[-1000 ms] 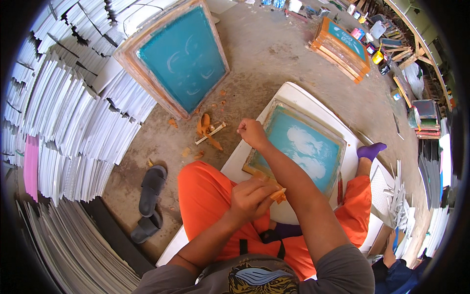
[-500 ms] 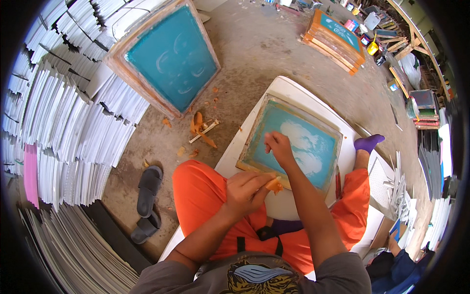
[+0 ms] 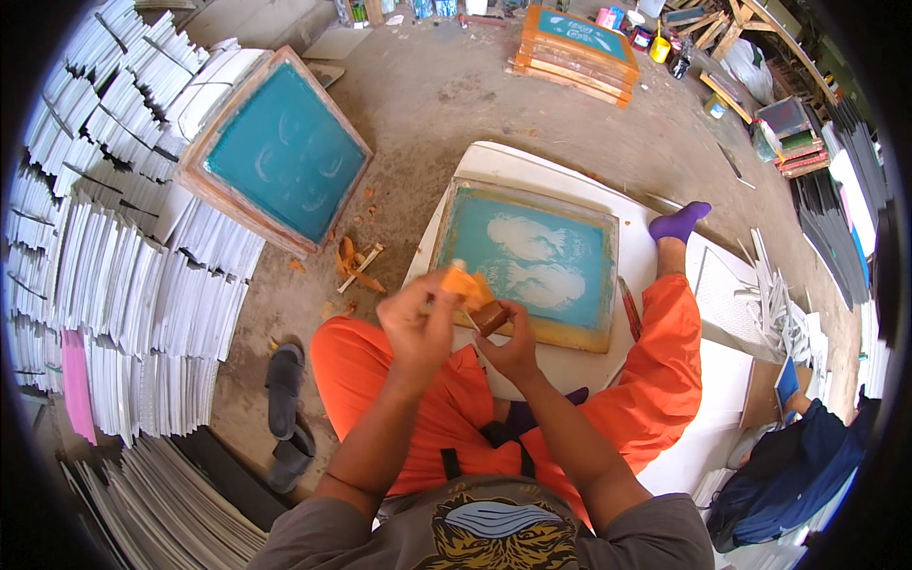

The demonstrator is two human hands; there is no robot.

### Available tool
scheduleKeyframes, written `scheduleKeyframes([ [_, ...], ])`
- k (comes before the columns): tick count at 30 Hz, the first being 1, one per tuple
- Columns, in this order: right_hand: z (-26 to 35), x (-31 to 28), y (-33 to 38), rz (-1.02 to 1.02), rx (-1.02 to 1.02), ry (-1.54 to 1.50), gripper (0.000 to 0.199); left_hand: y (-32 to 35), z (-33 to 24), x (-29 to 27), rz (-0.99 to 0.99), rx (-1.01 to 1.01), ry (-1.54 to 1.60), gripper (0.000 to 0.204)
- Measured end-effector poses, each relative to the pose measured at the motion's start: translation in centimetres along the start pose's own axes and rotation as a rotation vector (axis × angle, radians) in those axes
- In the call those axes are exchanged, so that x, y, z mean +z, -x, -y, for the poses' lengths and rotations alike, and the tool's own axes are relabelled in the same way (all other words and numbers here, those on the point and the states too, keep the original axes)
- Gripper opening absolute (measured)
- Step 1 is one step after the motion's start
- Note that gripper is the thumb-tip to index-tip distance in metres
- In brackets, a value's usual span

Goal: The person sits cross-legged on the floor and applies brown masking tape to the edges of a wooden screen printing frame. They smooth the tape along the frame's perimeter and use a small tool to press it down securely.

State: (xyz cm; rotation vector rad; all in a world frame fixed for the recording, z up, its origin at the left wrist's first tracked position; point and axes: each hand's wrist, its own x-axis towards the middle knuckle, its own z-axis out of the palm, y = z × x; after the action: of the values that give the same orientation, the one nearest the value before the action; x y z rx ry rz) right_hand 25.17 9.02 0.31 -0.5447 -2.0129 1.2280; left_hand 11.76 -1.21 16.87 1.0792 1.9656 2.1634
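My left hand is closed on a crumpled strip of orange-brown tape, slightly blurred by motion. Beside it, my right hand grips a small brown object with a pale edge; whether it is a tape roll or a block I cannot tell. The tape touches or overlaps the brown object. Both hands are above my lap, over the near edge of a wooden-framed printing screen. Its teal mesh bears two pale figures, and it lies flat on a white board.
Another teal screen leans against stacked white sheets at left. Tape scraps and dark slides lie on the floor. A red-handled tool rests by my leg. More screens are piled far off; a person's dark sleeve shows lower right.
My right hand has come back from over the screen to meet my left, now holding the brown object. My left hand has lifted the tape forward. The view has shifted.
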Motion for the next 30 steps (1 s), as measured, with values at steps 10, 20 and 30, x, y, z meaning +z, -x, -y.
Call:
scheduleKeyframes([
  [10,5.3,-9.8,-4.4,0.178,-0.241,0.162,0.064,0.3,9.0,-4.6,-0.333,-0.539,0.410,0.021],
  [20,3.4,-10.0,-4.0,0.256,-0.111,0.270,0.057,3.2,14.5,-4.4,-0.386,-0.848,0.513,0.029],
  [30,2.2,-5.8,-3.4,0.419,0.077,0.232,0.053,4.3,20.2,-5.9,-0.568,-1.143,0.397,0.029],
])
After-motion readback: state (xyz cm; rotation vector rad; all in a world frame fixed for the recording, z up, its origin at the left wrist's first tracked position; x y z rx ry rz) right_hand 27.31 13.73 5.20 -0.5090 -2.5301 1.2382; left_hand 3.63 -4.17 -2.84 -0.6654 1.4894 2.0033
